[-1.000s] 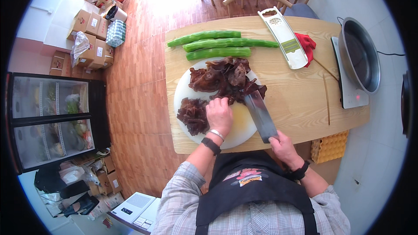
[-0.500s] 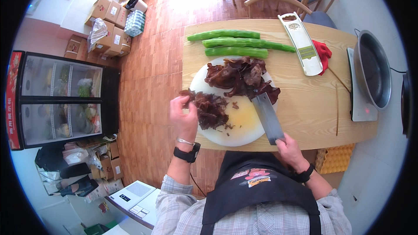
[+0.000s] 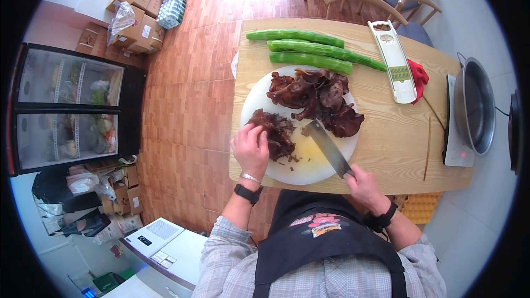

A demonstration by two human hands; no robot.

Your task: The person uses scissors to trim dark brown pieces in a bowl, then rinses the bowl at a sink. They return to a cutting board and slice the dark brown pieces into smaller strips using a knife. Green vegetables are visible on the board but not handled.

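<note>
A round white cutting board (image 3: 301,175) lies near the table's front edge. On its left part sits a pile of shredded dark wood ear fungus (image 3: 280,137), and the fingers of my left hand (image 3: 251,152) are bent and closed over its left side. My right hand (image 3: 365,187) grips the handle of a cleaver (image 3: 329,148), its blade slanting up and left over the board's right part. Beyond the blade's tip are large uncut pieces of wood ear (image 3: 317,96). Small scraps and a yellowish stain show between pile and blade.
Several peeled green stalks (image 3: 309,48) lie behind the board. To their right are a white grater (image 3: 396,66) and a red cloth (image 3: 418,80). A metal bowl (image 3: 477,105) tilts at the table's right edge, with a thin stick (image 3: 428,149) nearby. Chairs (image 3: 381,5) stand beyond.
My left hand has moved right and down onto the shredded wood ear, which sits more bunched up. The cleaver's tip has shifted slightly left. The whole view has turned a little.
</note>
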